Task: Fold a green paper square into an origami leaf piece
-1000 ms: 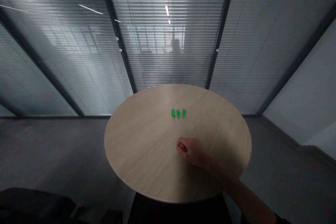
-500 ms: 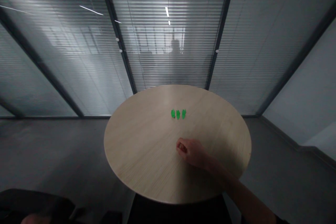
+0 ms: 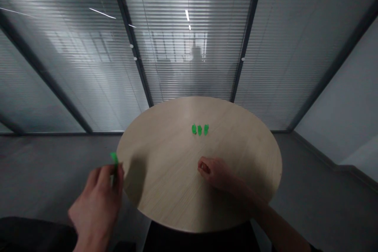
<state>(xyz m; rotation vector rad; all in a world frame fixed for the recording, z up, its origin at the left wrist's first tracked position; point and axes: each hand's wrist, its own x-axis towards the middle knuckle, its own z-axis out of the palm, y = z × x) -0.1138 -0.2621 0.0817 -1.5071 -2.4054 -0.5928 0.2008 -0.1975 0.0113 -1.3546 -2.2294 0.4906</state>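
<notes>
the left hand (image 3: 96,204) pinches a small green plastic piece (image 3: 113,159) beyond the edge of the round wooden table (image 3: 165,189), where a slackened grip could drop it to the floor, while the curled right hand (image 3: 214,172) rests on the tabletop.

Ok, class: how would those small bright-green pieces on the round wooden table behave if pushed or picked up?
Probably light: the left hand holds a matching green piece with its fingers. The three flat-lying small green pieces look unlikely to roll or tip; on the smooth wooden tabletop they'd likely slide.

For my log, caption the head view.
Left hand pinches a green piece beside the table; closed right hand rests near three green pieces.
</notes>
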